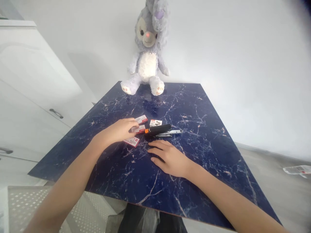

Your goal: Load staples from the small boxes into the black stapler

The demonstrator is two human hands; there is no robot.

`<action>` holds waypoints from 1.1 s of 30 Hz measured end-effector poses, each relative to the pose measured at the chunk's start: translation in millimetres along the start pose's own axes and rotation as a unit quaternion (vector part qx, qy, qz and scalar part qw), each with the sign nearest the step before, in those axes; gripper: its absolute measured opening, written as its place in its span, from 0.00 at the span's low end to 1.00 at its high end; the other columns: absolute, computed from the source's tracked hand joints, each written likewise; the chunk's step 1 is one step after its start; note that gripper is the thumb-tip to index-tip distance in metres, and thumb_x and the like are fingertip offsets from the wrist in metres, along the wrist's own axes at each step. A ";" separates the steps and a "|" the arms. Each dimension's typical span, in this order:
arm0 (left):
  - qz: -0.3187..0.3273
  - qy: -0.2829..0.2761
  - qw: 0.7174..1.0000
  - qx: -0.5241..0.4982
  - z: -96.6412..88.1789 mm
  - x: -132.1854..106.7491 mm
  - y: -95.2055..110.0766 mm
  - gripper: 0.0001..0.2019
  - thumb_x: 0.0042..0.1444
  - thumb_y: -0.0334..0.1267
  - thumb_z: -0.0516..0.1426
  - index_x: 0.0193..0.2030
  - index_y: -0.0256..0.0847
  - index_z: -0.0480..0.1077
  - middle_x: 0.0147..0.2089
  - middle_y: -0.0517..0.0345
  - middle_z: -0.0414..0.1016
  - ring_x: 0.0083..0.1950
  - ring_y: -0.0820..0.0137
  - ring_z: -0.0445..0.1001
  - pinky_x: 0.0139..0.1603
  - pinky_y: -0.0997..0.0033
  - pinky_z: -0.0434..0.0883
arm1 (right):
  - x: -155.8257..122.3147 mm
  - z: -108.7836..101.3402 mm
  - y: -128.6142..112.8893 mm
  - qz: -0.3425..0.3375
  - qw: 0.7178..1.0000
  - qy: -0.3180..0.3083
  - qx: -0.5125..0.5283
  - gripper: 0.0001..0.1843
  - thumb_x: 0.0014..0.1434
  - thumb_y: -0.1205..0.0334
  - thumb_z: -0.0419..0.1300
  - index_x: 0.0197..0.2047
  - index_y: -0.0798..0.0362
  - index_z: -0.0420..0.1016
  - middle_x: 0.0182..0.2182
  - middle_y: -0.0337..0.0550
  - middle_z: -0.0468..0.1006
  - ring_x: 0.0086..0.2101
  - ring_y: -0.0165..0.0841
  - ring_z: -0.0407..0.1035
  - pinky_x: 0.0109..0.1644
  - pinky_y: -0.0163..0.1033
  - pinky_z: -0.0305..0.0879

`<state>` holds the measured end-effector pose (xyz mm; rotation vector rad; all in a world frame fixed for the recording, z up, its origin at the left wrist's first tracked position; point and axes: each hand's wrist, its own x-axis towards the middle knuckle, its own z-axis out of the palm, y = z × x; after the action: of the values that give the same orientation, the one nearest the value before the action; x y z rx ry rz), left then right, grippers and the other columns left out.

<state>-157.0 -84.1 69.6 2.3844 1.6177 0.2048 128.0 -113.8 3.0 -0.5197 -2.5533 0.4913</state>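
Note:
My left hand [122, 130] reaches in from the left, its fingers and thumb closed around the end of a small red-and-white box [139, 129]. A similar box [141, 119] lies just behind it, and another flat one [132, 141] lies in front, partly under the hand. Palm down on the table, my right hand [170, 158] has its fingers apart and holds nothing. Just beyond its fingertips lies a black stapler [159, 129] with an orange end and its metal rail exposed. Behind the stapler is a small white box [155, 123] with a picture on it.
Everything rests on a dark blue marble-patterned table [194, 139]. A grey plush toy [148, 64] sits at its far edge against the wall. White cabinets [36, 97] stand on the left. On the floor at right lies a clear plastic bottle [297, 170].

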 end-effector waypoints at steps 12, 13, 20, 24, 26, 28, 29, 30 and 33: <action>0.117 0.121 0.968 -0.184 -11.4 -4.3 17.4 0.21 0.53 0.34 0.62 0.56 0.45 0.76 0.54 0.52 0.77 0.46 0.65 0.78 0.40 0.70 0.76 | -2.4 -3.9 0.3 0.144 0.978 0.110 0.101 0.39 0.67 0.54 0.61 0.75 0.47 0.48 0.54 0.49 0.80 0.47 0.40 0.78 0.51 0.49 0.78; 0.145 0.096 0.965 -0.198 -5.0 -3.7 24.6 0.21 0.53 0.33 0.63 0.55 0.46 0.77 0.54 0.52 0.77 0.45 0.66 0.78 0.39 0.71 0.76 | -2.3 -4.5 1.1 0.163 0.973 0.117 0.111 0.41 0.66 0.52 0.63 0.75 0.47 0.49 0.50 0.47 0.82 0.43 0.39 0.79 0.48 0.48 0.79; 0.118 -0.042 0.854 -0.505 35.6 2.9 42.7 0.21 0.58 0.40 0.64 0.59 0.46 0.76 0.57 0.45 0.78 0.45 0.61 0.82 0.35 0.67 0.79 | 0.5 -12.1 2.1 0.200 0.958 0.173 0.111 0.20 0.61 0.53 0.68 0.55 0.47 0.75 0.39 0.41 0.84 0.31 0.34 0.78 0.36 0.38 0.75; 0.069 -0.070 0.783 -0.614 43.6 6.5 34.8 0.17 0.61 0.42 0.62 0.56 0.44 0.79 0.62 0.41 0.76 0.37 0.65 0.82 0.33 0.66 0.80 | 0.9 -15.3 0.8 0.189 0.964 0.156 0.107 0.20 0.61 0.55 0.68 0.55 0.47 0.76 0.39 0.41 0.84 0.32 0.34 0.78 0.35 0.37 0.74; 0.060 -0.058 0.795 -0.601 45.9 7.1 34.3 0.14 0.60 0.41 0.64 0.52 0.43 0.80 0.62 0.41 0.77 0.35 0.66 0.82 0.34 0.66 0.81 | 0.6 -15.1 0.9 0.185 0.965 0.157 0.102 0.20 0.61 0.54 0.68 0.55 0.47 0.76 0.39 0.41 0.84 0.32 0.35 0.78 0.36 0.38 0.74; 0.056 -0.040 0.817 -0.572 46.3 7.3 34.9 0.12 0.59 0.39 0.66 0.49 0.42 0.80 0.59 0.42 0.79 0.33 0.68 0.82 0.33 0.67 0.81 | 0.2 -14.1 1.4 0.195 0.961 0.167 0.100 0.24 0.59 0.54 0.69 0.57 0.48 0.74 0.41 0.43 0.84 0.32 0.35 0.78 0.36 0.39 0.74; 0.053 -0.025 0.827 -0.560 46.0 7.4 34.9 0.11 0.58 0.39 0.67 0.47 0.41 0.79 0.57 0.43 0.80 0.31 0.69 0.81 0.32 0.68 0.80 | 0.1 -13.6 1.8 0.203 0.959 0.172 0.099 0.26 0.59 0.53 0.70 0.59 0.49 0.73 0.43 0.44 0.84 0.32 0.35 0.77 0.35 0.39 0.74; 0.049 -0.006 0.832 -0.552 45.4 7.6 34.4 0.10 0.57 0.39 0.67 0.45 0.40 0.79 0.55 0.44 0.81 0.29 0.71 0.81 0.30 0.70 0.79 | 0.0 -13.2 2.1 0.210 0.957 0.176 0.098 0.28 0.59 0.53 0.69 0.60 0.49 0.72 0.43 0.45 0.84 0.31 0.35 0.77 0.34 0.39 0.74; 0.019 0.062 0.822 -0.566 43.6 9.4 30.0 0.08 0.56 0.39 0.68 0.39 0.40 0.77 0.48 0.48 0.83 0.25 0.74 0.78 0.23 0.75 0.75 | 0.3 -12.8 2.6 0.212 0.955 0.182 0.097 0.25 0.61 0.50 0.68 0.59 0.50 0.74 0.40 0.45 0.84 0.29 0.33 0.75 0.33 0.38 0.74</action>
<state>-115.6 -91.5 36.2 1.4503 0.9759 1.0148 135.1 -108.3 12.5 -0.9913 -2.0162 0.7115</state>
